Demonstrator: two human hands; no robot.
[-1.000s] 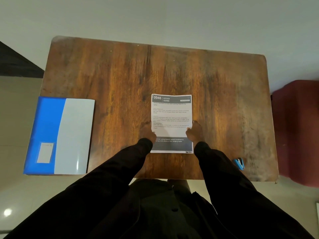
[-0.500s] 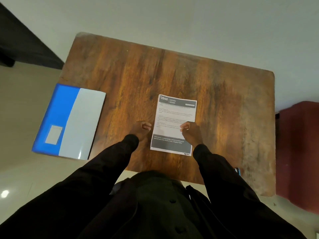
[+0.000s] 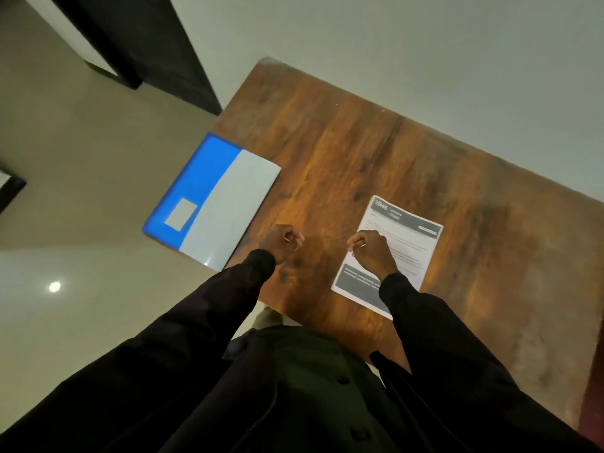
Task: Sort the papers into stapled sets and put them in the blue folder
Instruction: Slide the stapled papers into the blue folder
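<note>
Off the paper now, the left hand (image 3: 281,245) is drifting out over bare wood towards the folder, and the person's head is swinging left with it, so the small blue stapler that was showing at the near right edge is falling out of view.

Taking the room from the biggest thing down: the wooden desk (image 3: 359,152) is running slantwise across the view, its right end cut off. The blue folder (image 3: 202,178) is lying closed at the left end, its blue side hanging out past the desk edge over the floor (image 3: 81,191). The printed paper (image 3: 415,243) is lying flat well to the right of it, apart from it, nearer the person. The right hand (image 3: 372,253) is resting over the paper's left edge; its fingers are curling there, but I cannot tell whether the grip is pinching the edge or only lying on it. The left grip is clenched on nothing.

To my eye the person is getting ready to file this paper. Doing it well would mean steadying the overhanging folder before opening it, then sliding the paper in square.

Whether that paper is one sheet or a stapled set, I cannot make out, and the print is too blurred to read.
</note>
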